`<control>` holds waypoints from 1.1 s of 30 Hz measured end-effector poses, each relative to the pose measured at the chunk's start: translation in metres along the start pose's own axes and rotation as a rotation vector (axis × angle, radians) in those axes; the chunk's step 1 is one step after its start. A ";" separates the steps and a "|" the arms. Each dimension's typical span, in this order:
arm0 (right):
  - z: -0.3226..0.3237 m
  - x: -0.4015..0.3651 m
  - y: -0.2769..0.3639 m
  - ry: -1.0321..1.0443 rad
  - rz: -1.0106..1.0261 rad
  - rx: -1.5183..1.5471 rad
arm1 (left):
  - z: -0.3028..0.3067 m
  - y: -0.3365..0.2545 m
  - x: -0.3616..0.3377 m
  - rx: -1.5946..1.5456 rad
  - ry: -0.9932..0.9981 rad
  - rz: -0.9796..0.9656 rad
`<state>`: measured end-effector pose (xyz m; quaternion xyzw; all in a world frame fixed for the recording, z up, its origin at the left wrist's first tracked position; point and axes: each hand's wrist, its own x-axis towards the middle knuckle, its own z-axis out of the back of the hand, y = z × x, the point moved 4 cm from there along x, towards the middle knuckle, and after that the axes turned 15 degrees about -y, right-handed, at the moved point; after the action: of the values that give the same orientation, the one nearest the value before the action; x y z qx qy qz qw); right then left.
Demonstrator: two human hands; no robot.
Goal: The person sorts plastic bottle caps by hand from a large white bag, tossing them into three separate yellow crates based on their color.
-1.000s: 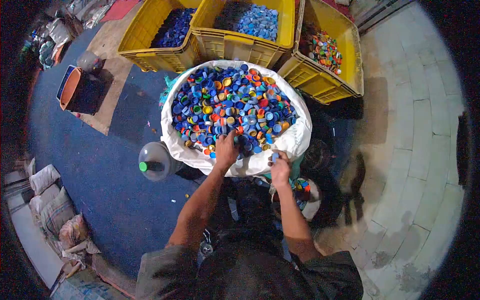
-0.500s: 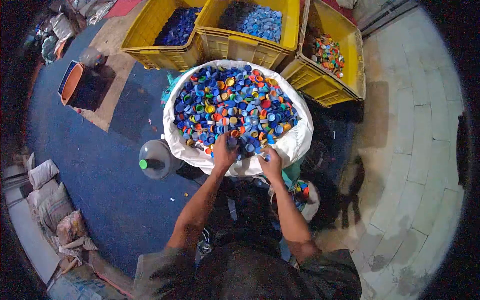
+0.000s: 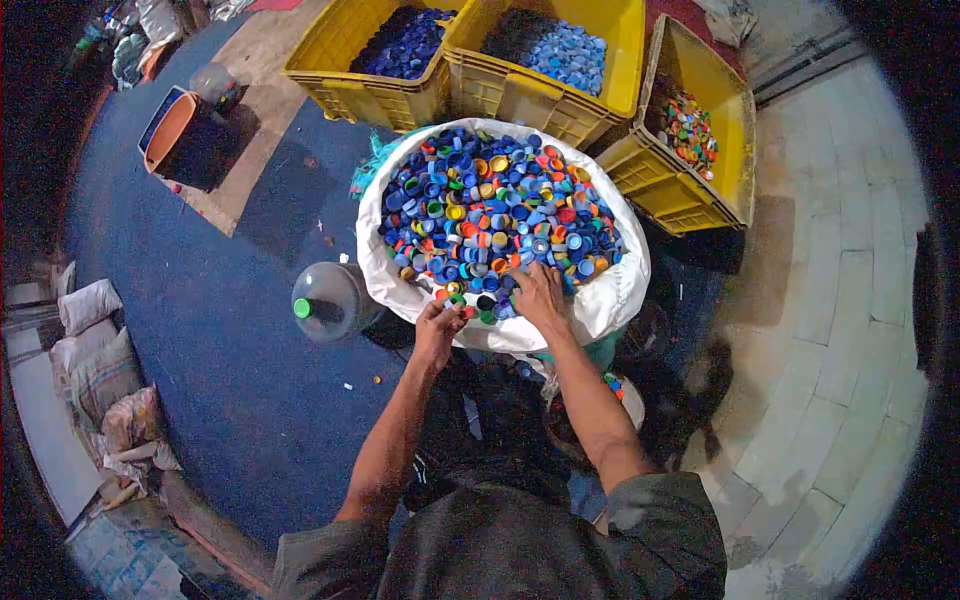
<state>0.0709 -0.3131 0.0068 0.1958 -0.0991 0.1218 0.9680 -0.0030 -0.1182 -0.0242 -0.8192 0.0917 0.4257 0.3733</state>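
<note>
**Two hands picking through a sack of mixed bottle caps**

Seen from above, a person bends over one open white sack (image 3: 612, 292) that stands on a blue floor mat (image 3: 220, 340). The sack is heaped with plastic bottle caps (image 3: 490, 205), mostly blue, with red, orange, yellow and green among them. There are far too many to count.

The right hand (image 3: 538, 292) lies palm down on the near edge of the heap, its fingers loosely spread over the caps and gripping nothing that shows. The left hand (image 3: 437, 325) sits at the sack's near rim with its fingers curled narrow. Whether they hold a cap cannot be told.

The step in hand looks like sorting caps by colour out of the mixed heap. A next pick would call for pinching one cap free without dragging its neighbours over the rim.

Three yellow crates stand touching the far side of the sack:
- The left crate (image 3: 345, 90) holds dark blue caps.
- The middle crate (image 3: 525, 100) holds light blue caps.
- The right crate (image 3: 690, 195) holds mixed colours.

One large clear bottle (image 3: 335, 300) with a green cap lies just left of the sack. One orange tub (image 3: 168, 130) stands well apart, farther left.
</note>
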 end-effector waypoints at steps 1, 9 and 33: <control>-0.002 0.002 0.001 0.024 0.004 -0.047 | 0.002 -0.002 -0.002 -0.025 -0.017 0.029; -0.008 0.010 0.003 -0.010 0.130 -0.099 | 0.006 -0.015 -0.013 0.002 -0.030 0.106; 0.035 -0.037 0.007 0.134 -1.169 1.946 | -0.056 -0.022 0.048 0.769 -0.173 -0.704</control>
<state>0.0288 -0.3282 0.0325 0.8736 0.1960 -0.3131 0.3170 0.0721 -0.1329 -0.0286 -0.5662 -0.0707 0.2762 0.7734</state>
